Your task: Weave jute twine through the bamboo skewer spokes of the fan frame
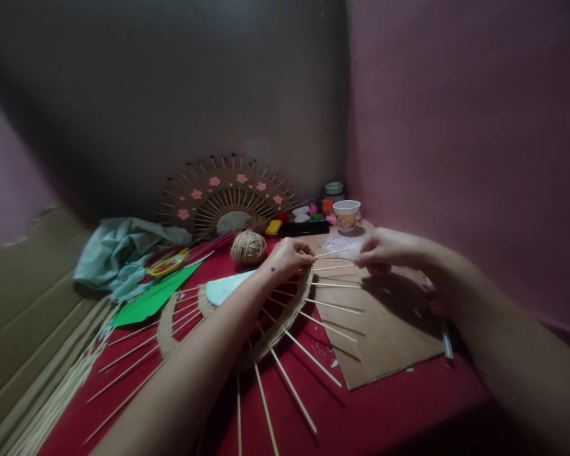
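Observation:
A fan of thin wooden sticks (297, 375) woven with a twine band (291, 311) lies on the red tabletop (384, 415), a pale blue half-round piece (228, 287) at its centre. My left hand (289, 258) pinches the band's far end, beside the upper sticks. Over the cardboard sheet, my right hand (379, 250) is closed on a thin strand of twine (337, 259) that runs across from the left hand. My left forearm hides part of the fan.
Behind stand a twine ball (248, 247), a finished flowered fan (228, 190) and a paper cup (346, 215). Cardboard (384, 335) lies right, with a cutter (447, 342) at its edge. Green sheet (156, 296), yellow-handled scissors (170, 262) and cloth (118, 250) are left.

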{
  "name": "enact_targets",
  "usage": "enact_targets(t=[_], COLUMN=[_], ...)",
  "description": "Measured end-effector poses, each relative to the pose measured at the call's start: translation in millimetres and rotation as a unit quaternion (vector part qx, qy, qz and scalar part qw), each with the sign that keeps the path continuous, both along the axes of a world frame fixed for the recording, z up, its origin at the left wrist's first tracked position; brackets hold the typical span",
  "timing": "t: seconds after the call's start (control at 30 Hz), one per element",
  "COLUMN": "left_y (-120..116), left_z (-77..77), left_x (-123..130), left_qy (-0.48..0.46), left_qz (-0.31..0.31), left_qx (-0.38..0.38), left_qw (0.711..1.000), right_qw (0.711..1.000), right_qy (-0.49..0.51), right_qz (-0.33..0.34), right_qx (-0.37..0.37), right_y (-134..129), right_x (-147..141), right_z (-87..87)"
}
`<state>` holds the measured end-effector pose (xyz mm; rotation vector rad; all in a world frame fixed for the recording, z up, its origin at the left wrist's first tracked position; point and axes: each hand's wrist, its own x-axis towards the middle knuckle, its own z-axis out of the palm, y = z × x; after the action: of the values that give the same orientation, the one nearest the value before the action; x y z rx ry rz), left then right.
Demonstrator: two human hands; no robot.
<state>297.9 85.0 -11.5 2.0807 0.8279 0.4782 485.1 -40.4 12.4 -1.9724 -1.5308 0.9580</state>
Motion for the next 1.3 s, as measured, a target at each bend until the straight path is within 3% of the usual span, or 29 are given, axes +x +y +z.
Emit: enact_targets(t=[0.07,0.17,0.37,0.57,0.83,1.13,1.23,1.3], left_y=[0.1,2.0,6.9,8.0,14.3,19.6,16.4,12.1], left_z=[-0.3,-3.0,-13.5,-11.7,-7.4,-1.5,-2.2,-1.4], left_x=[-0.2,0.0,0.0,-1.6,-2.9,-5.9,-4.9,-4.8], left_qy=[0.01,0.021,0.03,0.026,-0.006,-0.021,-0.009,0.004], left_qz=[0.001,0.001,0.002,-0.004,-0.014,0.0,0.009,0.016], left_qx=[0.006,0.017,0.03,0.041,0.047,0.066,0.091,0.111], left_qw=[1.0,1.0,0.999,0.999,0.999,0.998,0.996,0.994], right_qw=[0.997,0.993,0.992,0.982,0.98,0.968,0.971,0.968], right_qy=[-0.052,-0.079,-0.057,-0.012,-0.003,-0.08,-0.101,-0.165], right_qz=[0.063,0.087,0.107,0.189,0.19,0.235,0.216,0.188], right_qx=[0.002,0.002,0.042,-0.01,-0.054,-0.025,0.0,0.022], right_y=[0.6,2.5,-0.1,-5.7,-4.4,-23.4,-33.8,-38.4], right_x=[4.9,10.2,9.3,6.5,-2.7,-14.1,-18.3,-20.1], right_z=[-2.2,-5.4,-0.1,0.5,-5.5,-7.5,-7.5,-8.2])
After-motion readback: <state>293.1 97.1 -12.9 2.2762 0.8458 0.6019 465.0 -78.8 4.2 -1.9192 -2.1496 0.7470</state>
